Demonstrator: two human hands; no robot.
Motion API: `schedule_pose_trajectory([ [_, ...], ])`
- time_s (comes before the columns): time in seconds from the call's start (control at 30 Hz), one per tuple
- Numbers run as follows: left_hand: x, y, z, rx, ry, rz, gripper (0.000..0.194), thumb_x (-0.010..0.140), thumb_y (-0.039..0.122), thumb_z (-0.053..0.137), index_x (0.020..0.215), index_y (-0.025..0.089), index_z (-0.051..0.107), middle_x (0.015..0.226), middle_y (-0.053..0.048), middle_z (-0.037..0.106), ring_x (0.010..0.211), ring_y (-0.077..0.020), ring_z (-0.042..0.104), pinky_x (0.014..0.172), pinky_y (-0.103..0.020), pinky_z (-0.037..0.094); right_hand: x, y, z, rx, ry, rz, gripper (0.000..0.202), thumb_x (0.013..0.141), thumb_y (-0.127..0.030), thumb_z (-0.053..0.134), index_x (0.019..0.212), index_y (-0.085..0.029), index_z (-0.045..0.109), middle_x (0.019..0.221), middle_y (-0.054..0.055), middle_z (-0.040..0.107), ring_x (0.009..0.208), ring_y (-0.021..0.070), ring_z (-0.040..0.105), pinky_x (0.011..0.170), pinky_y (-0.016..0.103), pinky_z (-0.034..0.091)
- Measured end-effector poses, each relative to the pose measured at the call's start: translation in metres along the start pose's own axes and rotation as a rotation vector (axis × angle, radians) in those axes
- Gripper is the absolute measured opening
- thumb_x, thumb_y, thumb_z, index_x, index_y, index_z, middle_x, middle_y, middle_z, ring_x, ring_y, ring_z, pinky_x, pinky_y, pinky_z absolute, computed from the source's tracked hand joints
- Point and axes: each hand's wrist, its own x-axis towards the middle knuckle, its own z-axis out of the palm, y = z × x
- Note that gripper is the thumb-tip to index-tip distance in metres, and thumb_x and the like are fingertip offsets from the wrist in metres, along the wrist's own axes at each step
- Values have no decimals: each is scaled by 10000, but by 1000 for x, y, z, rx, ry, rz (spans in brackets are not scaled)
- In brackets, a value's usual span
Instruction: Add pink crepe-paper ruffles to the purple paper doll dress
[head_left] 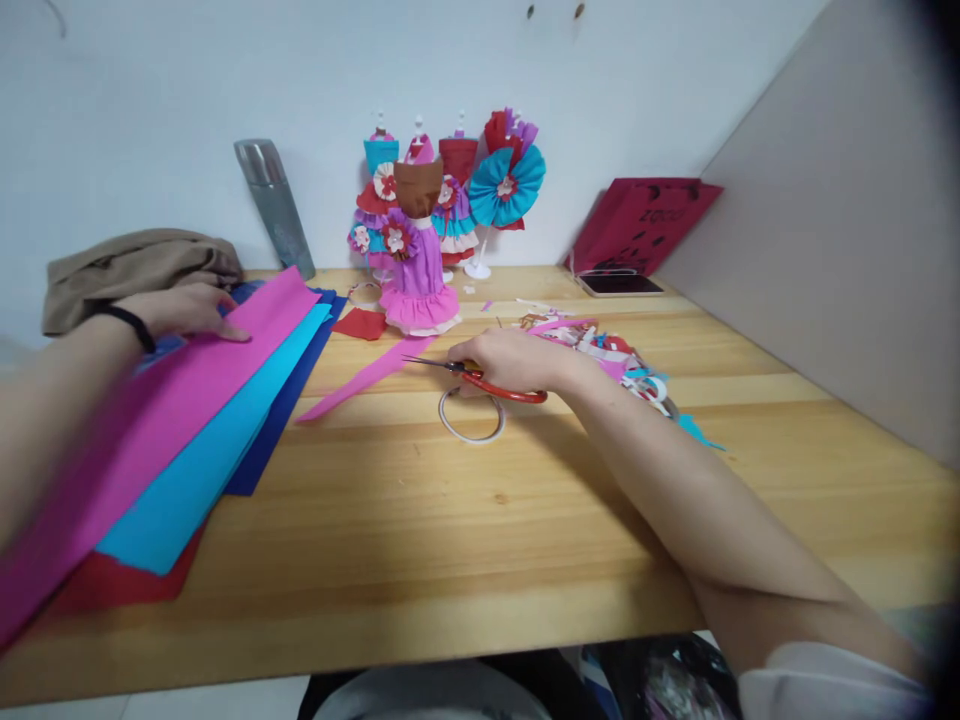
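My left hand lies on the upper part of a pink crepe paper sheet, its fingers stretched out over it. Light blue, dark blue and red sheets fan out beneath. My right hand grips a pair of scissors with red handles, the thin blades pointing left. Under the blades runs a pink paper strip. A roll of narrow tape lies just below this hand. Behind it stands a small dress form in brown, purple and pink paper.
More paper-dressed forms stand by the wall. Paper scraps are heaped right of my right hand. A grey flask and brown cloth are at back left; a phone and red bag at back right.
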Motion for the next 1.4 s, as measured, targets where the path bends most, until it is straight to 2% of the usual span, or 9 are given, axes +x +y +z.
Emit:
schedule_pose_trajectory([
  [0.13, -5, 42, 14, -6, 101, -93, 490, 961, 432, 470, 1213, 46, 636, 1110, -153, 709, 927, -217, 618, 722, -228, 413, -7, -16, -8, 3, -46, -8, 359, 862, -518, 661, 988, -193, 742, 876, 93, 757, 752, 215, 652, 602, 290, 324],
  [0.23, -11, 90, 23, -275, -201, 145, 351, 915, 423, 535, 979, 124, 706, 910, -75, 729, 783, -173, 613, 683, -231, 395, -15, -47, -7, 118, -124, -45, 419, 834, -573, 647, 1035, -220, 747, 860, 61, 766, 734, 209, 673, 576, 279, 340],
  [0.33, -19, 125, 39, -180, -184, 289, 294, 866, 441, 587, 805, 161, 653, 871, -85, 691, 752, -198, 596, 623, -269, 352, -22, -81, 2, 98, -175, -74, 384, 756, -531, 709, 961, -208, 741, 862, 76, 772, 751, 249, 704, 554, 287, 348],
  [0.47, -24, 131, 44, -157, -137, 360, 253, 902, 255, 452, 687, 170, 557, 807, -78, 642, 710, -184, 563, 605, -279, 327, -26, -106, 16, 16, -85, -73, 371, 771, -321, 657, 1098, -150, 691, 924, 131, 775, 840, 285, 729, 615, 309, 410],
  [0.6, -29, 115, 7, -394, -248, 325, 281, 849, 328, 534, 614, 177, 506, 578, 5, 499, 544, -117, 442, 528, -236, 293, -25, -110, 20, 46, -34, -49, 339, 782, -283, 616, 1089, -150, 670, 889, 128, 769, 827, 289, 732, 632, 320, 433],
  [0.87, -64, 129, -86, -1039, 65, 345, 208, 735, 340, 712, 704, 138, 672, 606, 49, 581, 578, -57, 497, 536, -138, 363, 10, -99, 31, 307, 58, 94, 491, 832, -514, 682, 1158, -152, 624, 1029, 150, 748, 897, 294, 711, 668, 321, 464],
  [1.03, -65, 167, -104, -1091, 50, 552, 183, 776, 258, 692, 653, 127, 654, 596, 44, 604, 570, -52, 528, 547, -138, 408, 26, -87, 41, 353, 205, 49, 305, 872, -274, 651, 1147, -141, 654, 1050, 139, 734, 978, 280, 686, 772, 337, 490],
  [1.2, -47, 192, -110, -1170, -34, 689, 179, 814, 169, 652, 643, 145, 607, 552, 31, 581, 525, -81, 548, 514, -172, 409, 17, -66, 20, 676, 404, -117, 375, 816, -236, 710, 1179, -163, 651, 1162, 106, 697, 1011, 230, 664, 841, 340, 530],
  [1.4, -24, 207, -111, -1173, 31, 654, 197, 829, 50, 622, 645, 119, 606, 585, 24, 590, 538, -73, 532, 553, -184, 394, 5, -13, -3, 1110, 213, -389, 544, 743, -357, 788, 1215, -174, 588, 1167, 102, 688, 960, 200, 681, 762, 310, 573],
])
